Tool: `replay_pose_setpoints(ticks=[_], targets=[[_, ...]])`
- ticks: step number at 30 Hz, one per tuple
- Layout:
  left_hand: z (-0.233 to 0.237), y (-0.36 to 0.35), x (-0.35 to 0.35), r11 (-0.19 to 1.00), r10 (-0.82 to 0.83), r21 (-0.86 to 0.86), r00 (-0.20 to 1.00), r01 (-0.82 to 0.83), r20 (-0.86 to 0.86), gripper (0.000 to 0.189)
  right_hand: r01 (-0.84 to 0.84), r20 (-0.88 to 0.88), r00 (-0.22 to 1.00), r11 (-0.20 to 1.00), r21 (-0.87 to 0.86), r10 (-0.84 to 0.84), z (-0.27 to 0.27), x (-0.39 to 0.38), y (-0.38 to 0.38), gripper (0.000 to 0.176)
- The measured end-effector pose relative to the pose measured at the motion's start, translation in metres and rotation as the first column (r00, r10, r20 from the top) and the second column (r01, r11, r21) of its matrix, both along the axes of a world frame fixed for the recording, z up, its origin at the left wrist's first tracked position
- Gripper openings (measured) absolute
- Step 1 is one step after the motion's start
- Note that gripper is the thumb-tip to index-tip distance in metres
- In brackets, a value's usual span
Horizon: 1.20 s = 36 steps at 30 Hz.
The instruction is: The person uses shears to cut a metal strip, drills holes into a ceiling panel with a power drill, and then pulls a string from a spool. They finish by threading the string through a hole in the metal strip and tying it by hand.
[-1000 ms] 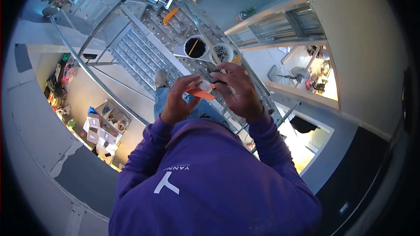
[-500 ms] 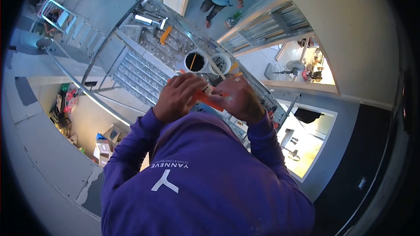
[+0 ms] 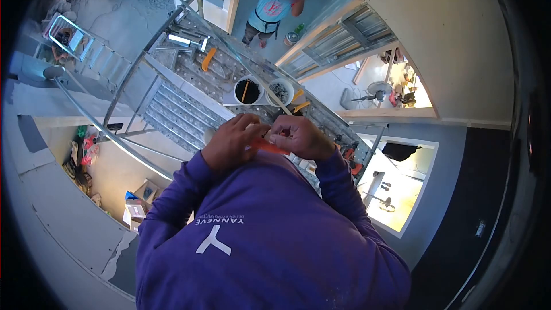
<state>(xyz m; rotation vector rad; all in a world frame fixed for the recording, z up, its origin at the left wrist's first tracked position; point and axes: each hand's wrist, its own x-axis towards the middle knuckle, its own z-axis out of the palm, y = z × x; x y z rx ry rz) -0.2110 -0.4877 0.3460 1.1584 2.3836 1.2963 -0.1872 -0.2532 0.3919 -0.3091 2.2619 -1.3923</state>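
Observation:
In front of my chest my left hand (image 3: 234,142) is closed round an orange flat piece (image 3: 268,147), mostly covered by the fingers, so its exact kind does not show. Close against it, my right hand (image 3: 303,138) is curled in a pinch at the piece's upper edge. Whatever sits between those fingertips is too small and hidden to name. Just beyond the hands, a white bucket with dark contents (image 3: 248,93) stands on the scaffold platform with a yellow stick in it. Beside it is a second white bucket (image 3: 280,91) with greyish contents.
Metal scaffold planks (image 3: 178,112) and rails (image 3: 123,80) surround me. An orange-yellow tool (image 3: 208,59) and a metal-bladed tool (image 3: 189,41) lie on the platform. Below are a person (image 3: 268,11), a stepladder (image 3: 86,43) and a fan (image 3: 379,90). Walls rise on both sides.
My two hands have drawn closer together, and the right has shifted left and lower. A small white item seen between them is now hidden. The person below has raised both arms.

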Motion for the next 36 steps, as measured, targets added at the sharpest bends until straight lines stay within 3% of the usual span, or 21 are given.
replay_pose_setpoints(ticks=[3, 6, 12, 14, 17, 19, 20, 21, 22, 24, 28, 30, 31, 33, 36], targets=[[-0.002, 0.008, -0.001, 1.000, -0.017, -0.015, 0.997, 0.018, 0.075, 0.062, 0.078, 0.084, 0.994, 0.996, -0.034, -0.075, 0.004, -0.004, 0.007, 0.011], [0.001, 0.016, -0.002, 1.000, -0.025, 0.002, 0.993, 0.024, 0.118, 0.071, 0.081, 0.061, 0.995, 0.996, -0.045, -0.079, -0.003, -0.009, 0.017, 0.012], [0.007, 0.022, -0.007, 0.996, -0.080, 0.046, 0.983, 0.073, 0.164, 0.067, 0.095, 0.051, 0.994, 0.993, -0.064, -0.092, -0.010, -0.021, 0.035, 0.013], [0.007, 0.024, -0.007, 0.983, -0.122, 0.167, 0.959, 0.081, 0.257, 0.066, 0.087, 0.093, 0.992, 0.993, -0.081, -0.080, -0.008, -0.023, 0.040, 0.014], [0.002, 0.025, -0.004, 0.950, -0.161, 0.310, 0.910, 0.038, 0.381, 0.065, 0.188, 0.321, 0.943, 0.940, -0.285, -0.091, -0.020, -0.021, 0.045, 0.019], [-0.002, 0.027, -0.005, 0.928, -0.176, 0.372, 0.857, -0.020, 0.484, 0.062, 0.212, 0.341, 0.932, 0.948, -0.237, -0.123, -0.027, -0.017, 0.045, 0.023], [-0.005, 0.025, -0.005, 0.920, -0.181, 0.388, 0.815, -0.057, 0.550, 0.061, 0.245, 0.345, 0.924, 0.949, -0.198, -0.166, -0.027, -0.015, 0.047, 0.024], [-0.014, 0.024, -0.008, 0.916, -0.163, 0.397, 0.844, -0.064, 0.511, 0.058, 0.186, 0.213, 0.966, 0.964, -0.191, -0.145, -0.022, -0.015, 0.043, 0.028], [-0.018, 0.027, -0.008, 0.917, -0.154, 0.385, 0.796, -0.106, 0.586, 0.058, 0.191, 0.115, 0.978, 0.967, -0.169, -0.173, -0.018, -0.012, 0.039, 0.028], [-0.036, 0.032, -0.008, 0.859, -0.227, 0.484, 0.726, -0.164, 0.649, 0.060, 0.381, 0.208, 0.917, 0.902, -0.204, -0.341, -0.044, 0.004, 0.032, 0.024], [-0.046, 0.044, -0.017, 0.815, -0.287, 0.536, 0.650, -0.220, 0.704, 0.063, 0.630, 0.330, 0.772, 0.723, -0.285, -0.543, -0.046, 0.020, 0.017, 0.019], [-0.041, 0.058, -0.020, 0.827, -0.183, 0.465, 0.631, -0.316, 0.754, 0.070, 0.747, 0.483, 0.660, 0.570, -0.342, -0.575, -0.040, 0.023, 0.013, 0.020], [-0.039, 0.063, -0.020, 0.827, -0.127, 0.426, 0.616, -0.367, 0.778, 0.074, 0.755, 0.469, 0.653, 0.558, -0.344, -0.594, -0.038, 0.022, 0.012, 0.021], [-0.036, 0.070, -0.019, 0.839, -0.169, 0.475, 0.701, -0.267, 0.693, 0.083, 0.770, 0.442, 0.638, 0.533, -0.351, -0.630, -0.034, 0.021, 0.010, 0.022], [-0.043, 0.077, -0.016, 0.845, -0.217, 0.516, 0.794, -0.139, 0.569, 0.101, 0.739, 0.374, 0.673, 0.588, -0.328, -0.638, -0.031, 0.022, 0.012, 0.022]])
